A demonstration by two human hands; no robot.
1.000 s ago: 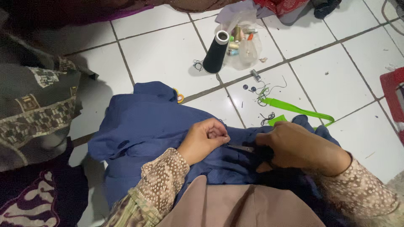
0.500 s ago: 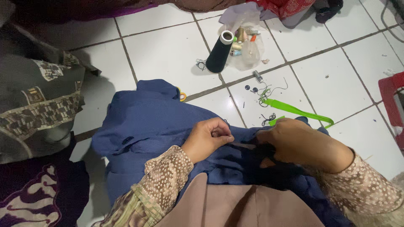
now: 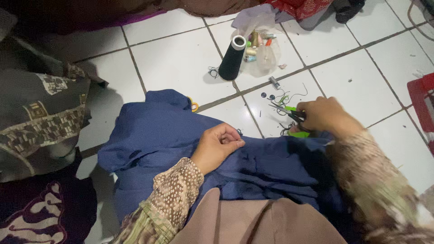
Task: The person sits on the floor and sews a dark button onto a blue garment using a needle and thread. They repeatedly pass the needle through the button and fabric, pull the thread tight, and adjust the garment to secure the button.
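Scissors [image 3: 284,110] sit gripped in the right hand [image 3: 322,115], held over the floor [image 3: 181,58] beyond the blue cloth [image 3: 162,135]; I judge this a snipping step in hand sewing. The left hand [image 3: 220,145] rests curled on the cloth, fingertips pinched together on something too small to see. Next calls for a steady pinch.

1. Dim indoor light with a cool cast; the white tiled floor [image 3: 181,58] is the brightest area, no blown highlights.
2. Soft shadows fall left of the black cone-shaped thread spool [image 3: 232,58] and of the blue cotton garment [image 3: 153,135], so the light comes from the right.
3. Right hand [image 3: 322,115] and its patterned sleeve [image 3: 375,190] are motion-blurred; left hand [image 3: 218,145] is sharp.
4. Top-left corner and lower-left fabrics are murky, detail lost.
5. Slight wide-angle bend in the tile lines at the edges.
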